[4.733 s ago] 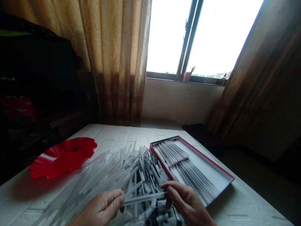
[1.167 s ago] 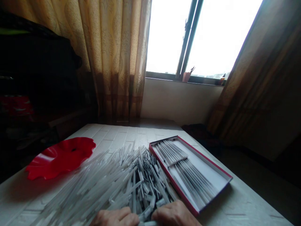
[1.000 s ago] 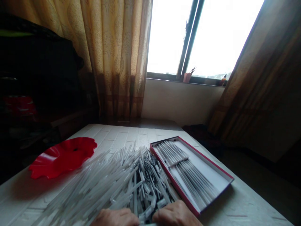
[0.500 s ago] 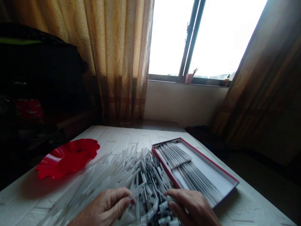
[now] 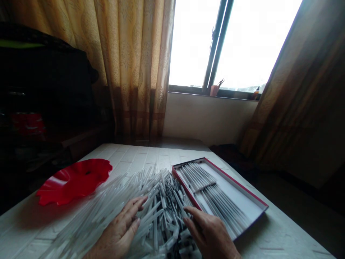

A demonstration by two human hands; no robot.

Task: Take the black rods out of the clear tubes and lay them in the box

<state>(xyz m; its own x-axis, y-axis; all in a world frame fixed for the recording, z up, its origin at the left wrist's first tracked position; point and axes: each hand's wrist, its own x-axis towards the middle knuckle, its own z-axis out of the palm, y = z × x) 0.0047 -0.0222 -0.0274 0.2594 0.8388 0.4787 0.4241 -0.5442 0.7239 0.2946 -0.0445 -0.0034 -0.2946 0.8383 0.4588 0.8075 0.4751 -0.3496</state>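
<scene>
My left hand (image 5: 118, 228) hovers at the near side of a big heap of clear plastic tubes (image 5: 107, 201), its fingers stretched out and thumb apart, nothing held. Across from it, my right hand (image 5: 211, 232) has a gap between thumb and forefinger and shows nothing in them. Between the hands lies a pile of dark thin sticks (image 5: 176, 194) mixed with short clear caps or tube pieces (image 5: 172, 233); their exact kind is hard to make out. Just beyond my right hand is a shallow red-edged box (image 5: 237, 183), with two rows of slim grey-white sticks (image 5: 198, 176) laid side by side.
A red wavy-edged dish (image 5: 78, 180) stands on the left of the white brick-patterned table (image 5: 142, 154). Patterned curtains (image 5: 134, 72) frame a bright window (image 5: 194, 43). On the sill is a small pink cup (image 5: 214, 90). A dark covered object (image 5: 45, 79) fills the left side.
My left hand has let go of a clear tube piece and opened its fingers. My right hand has released a small clear piece and parted its fingers. The view has shifted slightly.
</scene>
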